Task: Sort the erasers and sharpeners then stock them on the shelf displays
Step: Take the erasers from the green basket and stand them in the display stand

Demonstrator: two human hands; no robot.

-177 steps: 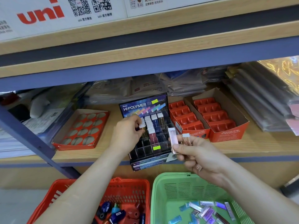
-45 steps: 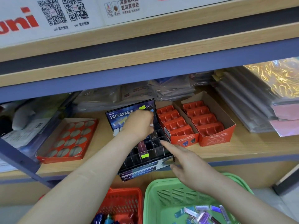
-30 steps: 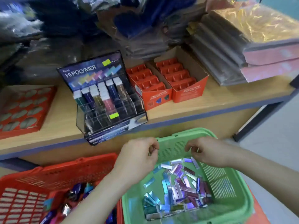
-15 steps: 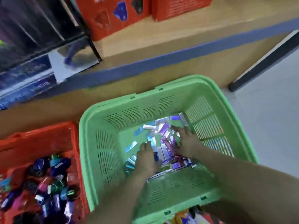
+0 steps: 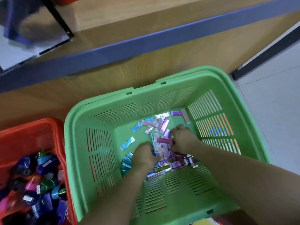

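Both of my hands reach down into the green basket [image 5: 100,101], which holds several slim foil-wrapped erasers [image 5: 162,125] in pink, purple, blue and silver. My left hand [image 5: 143,155] sits knuckles up on the near part of the pile, its fingers curled down around some erasers. Just to its right, my right hand [image 5: 183,140] pinches a magenta eraser [image 5: 164,140] at its fingertips. The red basket [image 5: 32,127] at the left holds several coloured sharpeners [image 5: 43,192].
The wooden shelf with its blue front edge [image 5: 146,44] runs above the baskets. A corner of the black eraser display case [image 5: 32,30] overhangs it at the top left. Pale floor tiles [image 5: 267,103] lie to the right.
My hands left the display case on the shelf and dropped into the green basket. The view tilted down with them. They now dig among the erasers, and the right hand has a magenta one.
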